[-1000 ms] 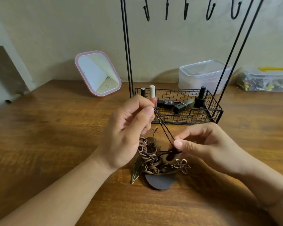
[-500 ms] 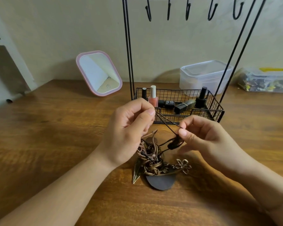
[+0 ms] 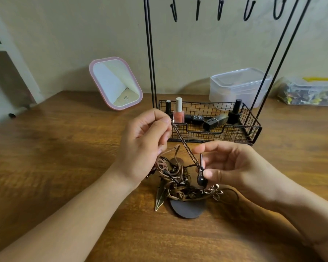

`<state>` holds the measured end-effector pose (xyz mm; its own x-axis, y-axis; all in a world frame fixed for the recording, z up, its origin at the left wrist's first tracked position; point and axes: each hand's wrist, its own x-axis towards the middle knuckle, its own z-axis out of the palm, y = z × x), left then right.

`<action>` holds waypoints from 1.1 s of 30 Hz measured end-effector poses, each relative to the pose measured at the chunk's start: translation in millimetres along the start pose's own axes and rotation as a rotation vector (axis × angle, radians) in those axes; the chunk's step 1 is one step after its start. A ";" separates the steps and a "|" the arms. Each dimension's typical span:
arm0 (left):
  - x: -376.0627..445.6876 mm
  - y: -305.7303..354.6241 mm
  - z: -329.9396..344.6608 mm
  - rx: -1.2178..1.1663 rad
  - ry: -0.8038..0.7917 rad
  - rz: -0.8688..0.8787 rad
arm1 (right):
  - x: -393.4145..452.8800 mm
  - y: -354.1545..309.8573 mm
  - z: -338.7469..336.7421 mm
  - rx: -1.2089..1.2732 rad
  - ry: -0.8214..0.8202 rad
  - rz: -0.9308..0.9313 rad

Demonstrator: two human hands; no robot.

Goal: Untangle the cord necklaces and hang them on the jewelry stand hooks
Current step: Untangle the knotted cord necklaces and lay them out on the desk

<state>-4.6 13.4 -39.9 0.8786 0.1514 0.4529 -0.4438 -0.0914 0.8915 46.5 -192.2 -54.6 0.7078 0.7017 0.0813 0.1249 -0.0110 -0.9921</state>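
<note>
— Why hold it taut?

— My left hand (image 3: 144,142) pinches the cord (image 3: 184,142) high, my right hand (image 3: 227,167) pinches its pendant (image 3: 201,176) — freeing it from the tangle (image 3: 178,182) mid-bench (image 3: 64,167), below the empty hooks (image 3: 220,10).

A pink-framed mirror (image 3: 116,83) leans against the wall beside a clear lidded box (image 3: 239,86); nail polish bottles (image 3: 178,114) stand nearby.
</note>
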 end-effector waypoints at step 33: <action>-2.4 1.5 -4.0 0.094 -0.318 0.091 | -5.8 2.5 13.4 -0.731 0.242 -0.219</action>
<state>-8.1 16.8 -39.6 0.8536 -0.1751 0.4906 -0.5178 -0.1826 0.8358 33.4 -186.8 -58.8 0.7349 0.5691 0.3688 0.6434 -0.4134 -0.6443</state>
